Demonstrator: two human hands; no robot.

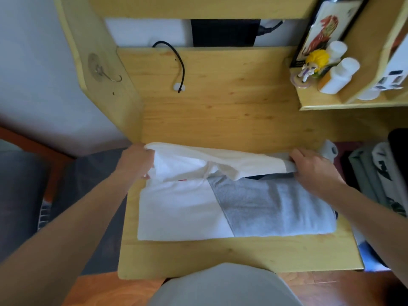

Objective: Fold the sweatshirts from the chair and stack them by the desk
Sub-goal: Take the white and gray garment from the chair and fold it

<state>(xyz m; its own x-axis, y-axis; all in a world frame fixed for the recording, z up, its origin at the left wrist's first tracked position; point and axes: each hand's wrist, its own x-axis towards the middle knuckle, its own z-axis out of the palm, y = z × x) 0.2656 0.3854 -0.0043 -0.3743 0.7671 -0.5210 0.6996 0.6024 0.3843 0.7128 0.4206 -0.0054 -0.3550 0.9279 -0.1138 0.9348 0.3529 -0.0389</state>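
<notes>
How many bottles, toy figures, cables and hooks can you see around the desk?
White bottles: 2, one behind the other on the shelf
Toy figures: 1, yellow-haired figurine
Black cables: 1
Metal hooks: 1
Total: 5

White-and-grey sweatshirt [231, 208], pale wood desk [220, 111], black cable [180, 60], yellow-haired figurine [313, 62]

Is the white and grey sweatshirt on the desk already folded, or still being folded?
Still being folded. The sweatshirt lies flat on the desk, but both hands grip its far edge, lifted and turned toward the person.
</notes>
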